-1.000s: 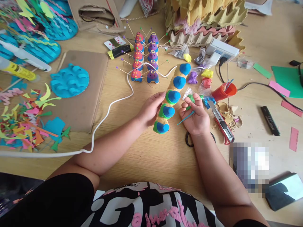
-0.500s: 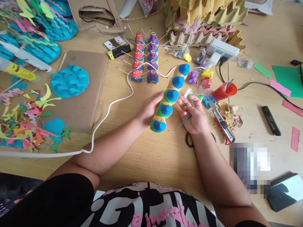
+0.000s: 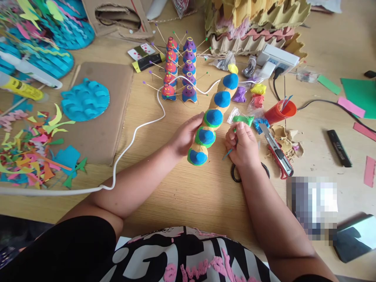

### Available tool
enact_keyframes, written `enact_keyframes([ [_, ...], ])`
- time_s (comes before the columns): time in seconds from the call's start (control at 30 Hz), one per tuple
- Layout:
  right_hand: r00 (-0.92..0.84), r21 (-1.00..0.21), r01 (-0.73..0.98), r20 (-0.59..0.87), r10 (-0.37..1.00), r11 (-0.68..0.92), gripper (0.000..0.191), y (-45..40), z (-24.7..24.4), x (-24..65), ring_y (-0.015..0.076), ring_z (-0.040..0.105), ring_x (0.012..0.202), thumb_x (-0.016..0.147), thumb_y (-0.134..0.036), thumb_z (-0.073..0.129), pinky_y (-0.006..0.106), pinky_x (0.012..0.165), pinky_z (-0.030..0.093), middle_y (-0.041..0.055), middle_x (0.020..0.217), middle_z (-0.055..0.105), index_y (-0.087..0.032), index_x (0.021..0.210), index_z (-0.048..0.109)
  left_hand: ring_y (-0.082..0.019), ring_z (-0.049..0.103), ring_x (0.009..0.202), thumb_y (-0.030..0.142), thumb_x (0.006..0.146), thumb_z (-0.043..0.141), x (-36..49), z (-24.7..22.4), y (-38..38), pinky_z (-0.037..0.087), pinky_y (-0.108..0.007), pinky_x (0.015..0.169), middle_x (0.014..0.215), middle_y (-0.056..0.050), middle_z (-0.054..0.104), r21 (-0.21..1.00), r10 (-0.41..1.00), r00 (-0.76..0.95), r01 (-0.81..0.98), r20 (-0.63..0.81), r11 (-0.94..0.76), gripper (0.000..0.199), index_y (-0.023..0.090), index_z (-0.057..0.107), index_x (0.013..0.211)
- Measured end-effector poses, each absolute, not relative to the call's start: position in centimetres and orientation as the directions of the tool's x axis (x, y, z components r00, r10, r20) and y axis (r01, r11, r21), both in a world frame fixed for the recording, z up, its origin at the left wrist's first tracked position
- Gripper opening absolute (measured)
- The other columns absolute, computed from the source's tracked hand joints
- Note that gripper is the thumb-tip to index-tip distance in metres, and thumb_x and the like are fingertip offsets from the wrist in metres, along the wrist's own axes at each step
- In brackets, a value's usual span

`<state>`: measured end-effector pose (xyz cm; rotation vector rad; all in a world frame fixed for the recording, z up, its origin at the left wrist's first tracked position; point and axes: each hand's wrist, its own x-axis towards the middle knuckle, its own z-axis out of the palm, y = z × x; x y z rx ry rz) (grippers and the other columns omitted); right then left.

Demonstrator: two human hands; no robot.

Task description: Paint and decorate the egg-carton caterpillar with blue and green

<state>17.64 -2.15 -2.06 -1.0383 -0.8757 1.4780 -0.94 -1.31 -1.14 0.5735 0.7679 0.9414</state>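
A strip of egg-carton cups (image 3: 222, 99) with blue tops slants upward over the table, held from its left side by my left hand (image 3: 188, 134). Green material rings the lower three blue tops. To the right of the strip, apart from it, my right hand (image 3: 242, 144) is closed with its fingers curled in. A thin blue stick (image 3: 227, 154) pokes out below that hand's fingers. A bag of green clay (image 3: 242, 119) lies just beyond the right hand.
Scissors (image 3: 234, 173) lie partly under my right forearm. A red cutter (image 3: 277, 150), an orange cup (image 3: 280, 111) and clay lumps are to the right. Red and purple carton figures (image 3: 179, 70) stand at the back. A white cable (image 3: 135, 135) crosses the left; cardboard (image 3: 96, 141) lies beyond it.
My right hand has closed its fingers and drawn slightly away from the strip. The strip has turned a little in my left hand, showing green under the middle blue top.
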Motion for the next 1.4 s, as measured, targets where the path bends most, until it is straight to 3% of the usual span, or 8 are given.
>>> enact_keyframes([
  [0.17, -0.078, -0.885, -0.429, -0.165, 0.983, -0.183, 0.053, -2.0, -2.0, 17.9, 0.0081, 0.037, 0.055, 0.071, -0.059, 0.1, 0.024, 0.042, 0.02, -0.0063, 0.077, 0.061, -0.03, 0.104, 0.072, -0.014, 0.035, 0.063, 0.082, 0.094, 0.069, -0.9, -0.7, -1.4, 0.033, -0.037, 0.062, 0.067, 0.0, 0.047, 0.729, 0.874, 0.349, -0.491, -0.337, 0.477, 0.058, 0.025, 0.058, 0.084],
  [0.3, -0.105, -0.879, -0.444, -0.14, 0.985, -0.172, 0.052, -2.0, -2.1, 17.9, 0.007, 0.04, 0.054, 0.071, -0.053, 0.103, 0.022, 0.042, 0.022, -0.0062, 0.084, 0.071, -0.03, 0.103, 0.069, -0.011, 0.043, 0.057, 0.067, 0.101, 0.071, -0.9, 0.0, -1.6, 0.033, -0.029, 0.054, 0.067, 0.002, 0.051, 0.686, 0.854, 0.358, -0.511, -0.378, 0.518, 0.05, 0.022, 0.058, 0.084],
  [0.43, -0.112, -0.878, -0.439, -0.155, 0.982, -0.189, 0.056, -2.2, -1.9, 17.8, 0.006, 0.038, 0.052, 0.067, -0.059, 0.105, 0.022, 0.042, 0.019, -0.0059, 0.08, 0.073, -0.027, 0.093, 0.065, -0.01, 0.046, 0.054, 0.055, 0.108, 0.065, -0.9, 0.4, -1.7, 0.036, -0.026, 0.054, 0.065, 0.002, 0.052, 0.658, 0.845, 0.344, -0.529, -0.41, 0.535, 0.042, 0.021, 0.059, 0.084],
  [0.63, -0.093, -0.893, -0.409, -0.164, 0.982, -0.188, 0.065, -2.5, -1.3, 17.3, 0.0062, 0.033, 0.047, 0.071, -0.078, 0.095, 0.024, 0.043, 0.018, -0.008, 0.06, 0.056, -0.025, 0.077, 0.057, -0.011, 0.045, 0.055, 0.045, 0.113, 0.053, -1.0, 0.6, -1.8, 0.037, -0.026, 0.052, 0.065, 0.0, 0.053, 0.672, 0.843, 0.364, -0.51, -0.397, 0.537, 0.038, 0.022, 0.058, 0.084],
  [0.93, -0.137, -0.942, -0.308, -0.091, 0.986, -0.13, 0.073, -2.8, -1.5, 17.1, 0.008, 0.03, 0.044, 0.081, -0.086, 0.083, 0.028, 0.044, 0.022, -0.0081, 0.048, 0.04, -0.025, 0.064, 0.046, -0.008, 0.042, 0.054, 0.058, 0.112, 0.057, -0.6, 0.8, -2.1, 0.033, -0.025, 0.057, 0.064, 0.003, 0.049, 0.631, 0.815, 0.384, -0.516, -0.434, 0.579, 0.047, 0.02, 0.057, 0.084],
  [1.13, -0.121, -0.94, -0.318, -0.091, 0.988, -0.126, 0.064, -2.9, -1.7, 17.0, 0.0079, 0.039, 0.047, 0.081, -0.081, 0.087, 0.025, 0.045, 0.023, -0.0065, 0.058, 0.058, -0.025, 0.077, 0.056, -0.009, 0.045, 0.062, 0.041, 0.119, 0.048, -0.4, 1.4, -2.3, 0.04, -0.024, 0.06, 0.07, 0.003, 0.054, 0.631, 0.85, 0.353, -0.569, -0.392, 0.528, 0.04, 0.017, 0.063, 0.091],
  [1.27, -0.16, -0.918, -0.366, -0.098, 0.982, -0.151, 0.057, -2.7, -1.7, 17.2, 0.0074, 0.041, 0.047, 0.079, -0.069, 0.095, 0.023, 0.046, 0.026, -0.0077, 0.062, 0.065, -0.026, 0.086, 0.058, -0.011, 0.049, 0.063, 0.046, 0.121, 0.036, -0.4, 1.9, -2.1, 0.043, -0.025, 0.06, 0.07, 0.0, 0.056, 0.633, 0.825, 0.356, -0.528, -0.439, 0.565, 0.053, 0.017, 0.064, 0.086],
  [1.4, -0.153, -0.893, -0.423, -0.097, 0.983, -0.154, 0.057, -2.5, -1.8, 17.5, 0.006, 0.042, 0.047, 0.074, -0.06, 0.102, 0.023, 0.048, 0.031, -0.0075, 0.065, 0.07, -0.025, 0.083, 0.057, -0.01, 0.052, 0.061, 0.05, 0.117, 0.049, -0.3, 1.9, -2.0, 0.043, -0.025, 0.063, 0.072, 0.0, 0.059, 0.592, 0.797, 0.348, -0.538, -0.493, 0.6, 0.049, 0.016, 0.069, 0.088],
])
